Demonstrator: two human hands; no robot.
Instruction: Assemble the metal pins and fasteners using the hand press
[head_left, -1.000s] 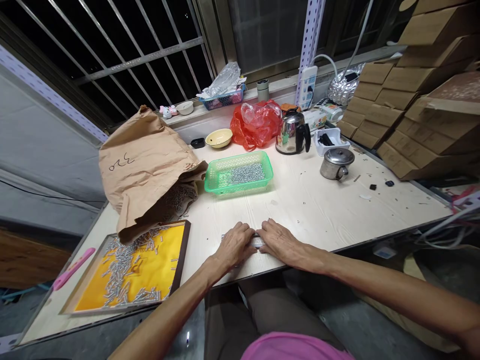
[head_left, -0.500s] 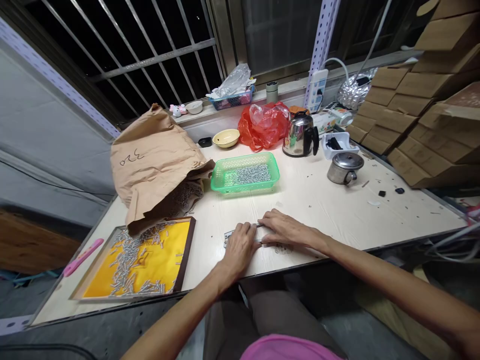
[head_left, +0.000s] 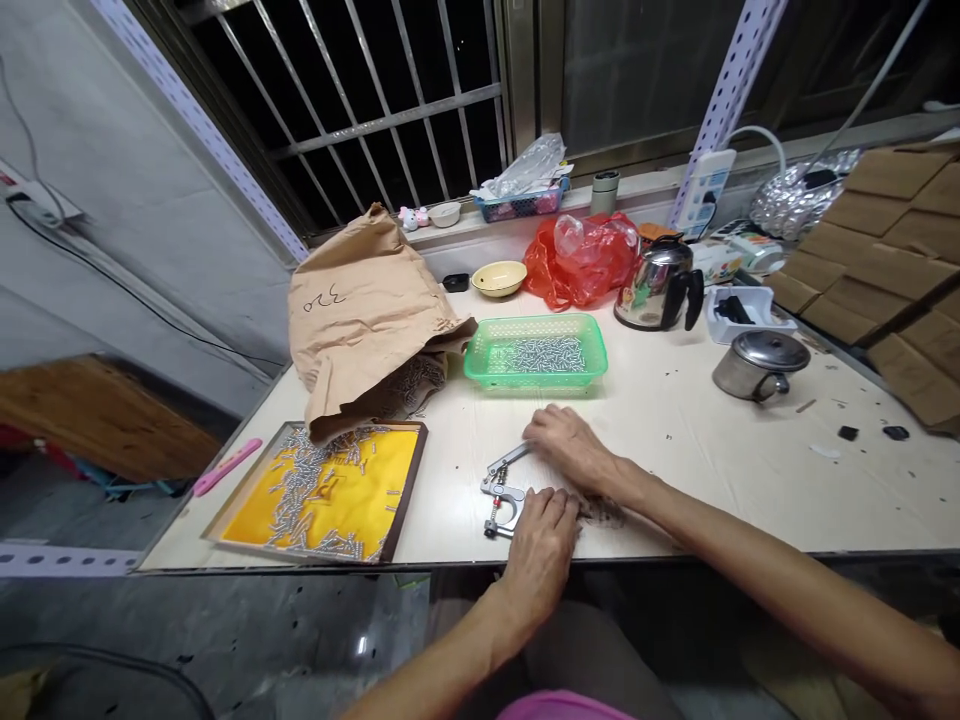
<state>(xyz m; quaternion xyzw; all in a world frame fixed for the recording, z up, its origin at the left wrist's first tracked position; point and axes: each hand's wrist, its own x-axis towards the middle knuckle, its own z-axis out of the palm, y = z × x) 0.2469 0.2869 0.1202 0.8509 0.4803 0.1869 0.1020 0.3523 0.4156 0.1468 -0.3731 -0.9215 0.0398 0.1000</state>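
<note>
Head: left hand [head_left: 541, 545] and right hand [head_left: 571, 450] hold pliers [head_left: 501, 491].

Both arms [head_left: 750, 572] reach forward — left grip [head_left: 543, 540] palm-down, knuckles bent, and right grip [head_left: 571, 446] slightly farther out, turned inward.

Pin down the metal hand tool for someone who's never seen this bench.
On the pale table, look nearer the front edge than the green basket, right of the yellow-lined tray. The metal hand tool is partly under the left hand. Unlike its neighbours, it has an open C-shaped frame and angled lever.
</note>
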